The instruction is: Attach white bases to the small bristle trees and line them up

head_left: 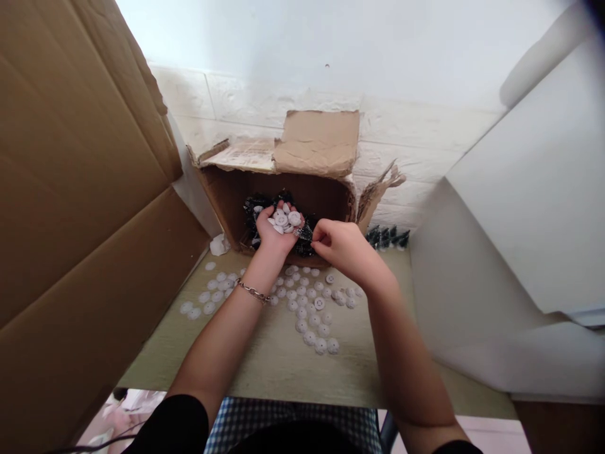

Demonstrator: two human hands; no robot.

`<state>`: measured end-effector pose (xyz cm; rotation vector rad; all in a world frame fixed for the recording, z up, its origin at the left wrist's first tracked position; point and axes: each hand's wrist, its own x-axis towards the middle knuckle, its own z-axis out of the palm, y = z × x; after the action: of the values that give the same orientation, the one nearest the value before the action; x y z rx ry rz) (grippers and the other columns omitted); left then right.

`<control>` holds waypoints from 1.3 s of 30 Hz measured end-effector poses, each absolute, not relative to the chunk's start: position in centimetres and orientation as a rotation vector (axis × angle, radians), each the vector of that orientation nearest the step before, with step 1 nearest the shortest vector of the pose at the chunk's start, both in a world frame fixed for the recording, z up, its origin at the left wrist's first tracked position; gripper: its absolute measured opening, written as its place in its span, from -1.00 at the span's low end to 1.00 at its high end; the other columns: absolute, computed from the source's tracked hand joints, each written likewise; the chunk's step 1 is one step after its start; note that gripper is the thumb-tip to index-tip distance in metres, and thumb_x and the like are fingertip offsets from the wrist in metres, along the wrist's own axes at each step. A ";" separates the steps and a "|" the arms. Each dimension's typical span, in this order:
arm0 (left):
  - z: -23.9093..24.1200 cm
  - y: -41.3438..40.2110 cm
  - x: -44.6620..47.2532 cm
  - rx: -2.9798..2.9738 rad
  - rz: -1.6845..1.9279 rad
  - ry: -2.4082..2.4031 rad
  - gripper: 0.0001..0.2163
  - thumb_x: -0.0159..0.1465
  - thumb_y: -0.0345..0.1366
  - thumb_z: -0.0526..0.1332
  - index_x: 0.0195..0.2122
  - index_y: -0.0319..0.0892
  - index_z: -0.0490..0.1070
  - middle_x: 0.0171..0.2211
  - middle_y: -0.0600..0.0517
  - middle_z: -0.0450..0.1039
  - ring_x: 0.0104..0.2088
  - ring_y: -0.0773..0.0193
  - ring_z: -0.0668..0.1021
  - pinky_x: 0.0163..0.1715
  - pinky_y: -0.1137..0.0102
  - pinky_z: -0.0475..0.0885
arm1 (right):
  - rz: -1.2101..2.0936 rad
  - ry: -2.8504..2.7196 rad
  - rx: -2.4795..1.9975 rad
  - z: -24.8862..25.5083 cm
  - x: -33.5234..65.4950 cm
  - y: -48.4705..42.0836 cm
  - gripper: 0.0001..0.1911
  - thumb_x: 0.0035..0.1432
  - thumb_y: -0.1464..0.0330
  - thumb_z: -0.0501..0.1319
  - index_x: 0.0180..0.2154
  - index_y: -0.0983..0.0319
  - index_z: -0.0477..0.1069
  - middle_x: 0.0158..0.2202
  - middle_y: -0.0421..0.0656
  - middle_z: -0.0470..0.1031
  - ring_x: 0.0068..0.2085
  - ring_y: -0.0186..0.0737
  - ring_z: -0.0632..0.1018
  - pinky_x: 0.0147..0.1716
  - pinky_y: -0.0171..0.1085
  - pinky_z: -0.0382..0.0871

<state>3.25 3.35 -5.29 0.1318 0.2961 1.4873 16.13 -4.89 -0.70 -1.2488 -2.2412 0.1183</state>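
Note:
My left hand (274,232) is cupped palm up at the mouth of an open cardboard box (222,189) and holds several small white round caps (285,219). My right hand (343,246) sits just to its right, fingers pinched on a small black piece (305,232). The box holds a heap of black parts (258,208). Many more white round caps (309,309) lie scattered on the pale tabletop (265,359) below both hands. A chain bracelet (253,291) is on my left wrist.
A tall cardboard sheet (75,208) stands along the left. A white panel (534,208) leans on the right. Several small black parts (387,237) stand in a row right of the box. A white brick wall (283,101) is behind.

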 end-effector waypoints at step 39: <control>-5.7 3.8 3.2 0.109 1.517 0.309 -0.89 -0.02 -0.33 0.02 -0.55 -0.21 0.30 -0.62 0.06 0.34 -0.58 0.35 0.43 -0.49 0.41 0.32 | 0.442 -2.049 -1.262 -2.2 13.9 -4.8 -0.93 -0.14 0.44 0.03 -0.49 0.23 0.25 -0.58 -0.29 0.31 -0.54 -0.46 0.30 -0.51 -0.43 0.11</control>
<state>3.19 3.79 -5.67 0.1095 0.3086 1.5172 13.85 -4.75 -2.20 -1.2620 -2.0488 0.4418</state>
